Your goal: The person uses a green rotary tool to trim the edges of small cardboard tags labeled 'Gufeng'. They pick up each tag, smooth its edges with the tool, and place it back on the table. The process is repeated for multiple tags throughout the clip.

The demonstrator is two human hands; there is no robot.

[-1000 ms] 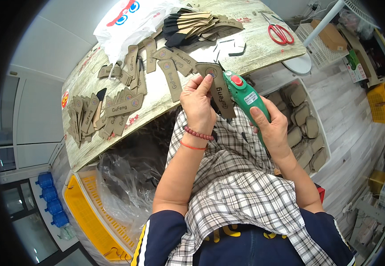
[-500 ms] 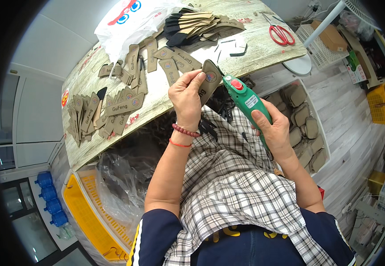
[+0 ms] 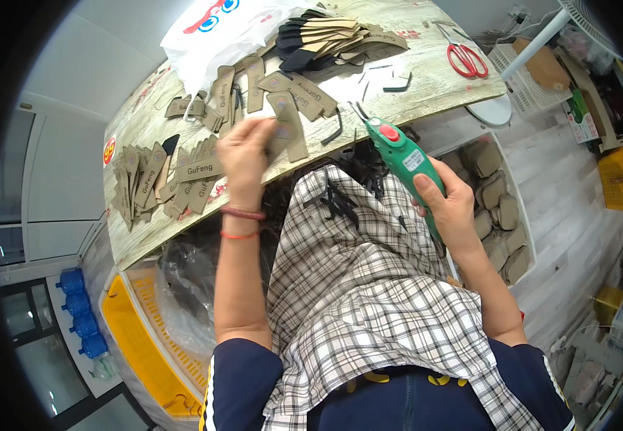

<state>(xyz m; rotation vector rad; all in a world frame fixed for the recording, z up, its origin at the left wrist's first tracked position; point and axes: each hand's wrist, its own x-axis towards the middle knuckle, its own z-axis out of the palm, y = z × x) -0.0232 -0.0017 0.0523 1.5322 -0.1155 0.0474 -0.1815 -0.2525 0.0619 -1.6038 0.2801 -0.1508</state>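
Note:
My left hand (image 3: 243, 154), blurred by motion, pinches a tan fabric strip (image 3: 277, 141) with a round emblem over the near part of the table. My right hand (image 3: 451, 208) is wrapped round green electric scissors (image 3: 402, 159) with a red button; their blades point up and left, apart from the strip. A curved black offcut (image 3: 333, 129) lies at the table edge between the two. Finished-looking tan strips (image 3: 200, 169) lie in an overlapping pile left of my left hand, with more strips (image 3: 304, 93) beyond it. Black offcuts (image 3: 340, 201) rest on the checked apron on my lap.
On the wooden table (image 3: 426, 93) are a stack of black and beige strips (image 3: 318, 39), a white plastic bag (image 3: 218, 47) and red-handled scissors (image 3: 467, 61). A white bin (image 3: 530, 237) of tan pads stands right, a yellow crate (image 3: 139, 345) left. A fan pole (image 3: 537, 43) rises at far right.
My left hand has drawn the strip away from the blades, moving left. The black offcut now lies on the table edge. My right hand with the electric scissors has shifted slightly.

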